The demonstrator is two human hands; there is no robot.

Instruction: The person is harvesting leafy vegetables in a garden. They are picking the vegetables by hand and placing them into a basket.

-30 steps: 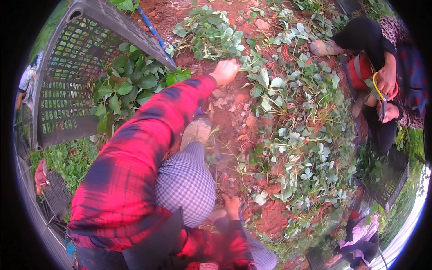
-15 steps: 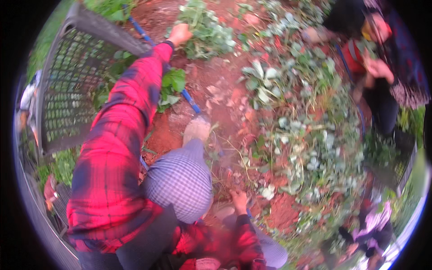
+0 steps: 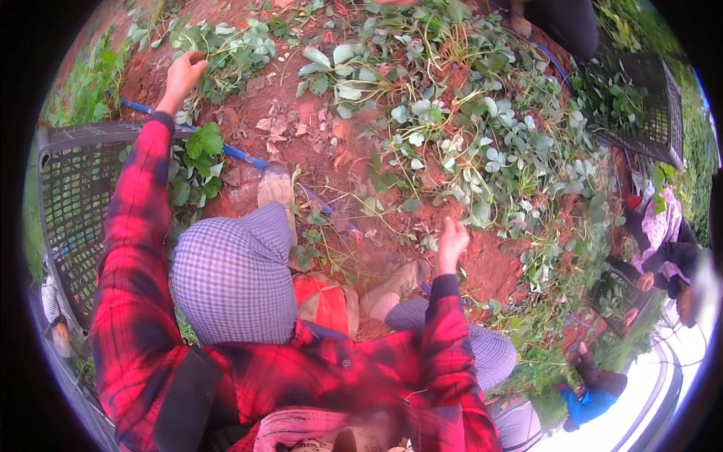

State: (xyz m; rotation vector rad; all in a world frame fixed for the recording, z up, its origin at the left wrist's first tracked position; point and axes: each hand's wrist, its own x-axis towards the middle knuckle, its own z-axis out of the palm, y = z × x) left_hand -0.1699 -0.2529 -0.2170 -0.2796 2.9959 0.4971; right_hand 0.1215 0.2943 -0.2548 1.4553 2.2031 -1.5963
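My left hand (image 3: 186,75) reaches out far left, its fingers loosely bent and apart, beside a heap of cut leafy plants (image 3: 233,56). Nothing plainly shows in it. My right hand (image 3: 453,239) is over the soil, right of the middle, its fingers drawn together in a pinch; what they hold, if anything, is too small to tell. Just beyond it spreads a wide bed of loose green plants (image 3: 482,151) with thin runners. Between my knees lies a red and whitish cloth or sack (image 3: 324,301), partly hidden by my sleeve and leg.
A dark plastic crate (image 3: 71,203) stands at my left, under my arm. Another crate (image 3: 663,113) with plants stands at the far right. A blue pipe (image 3: 245,156) runs along the soil. Other people (image 3: 666,226) work at the right, and a dark-clothed leg (image 3: 565,22) shows at the top.
My view has swung right, so the scene sits further left. My right hand has risen from near my knee, out over the soil. My left hand has loosened beside the plant heap.
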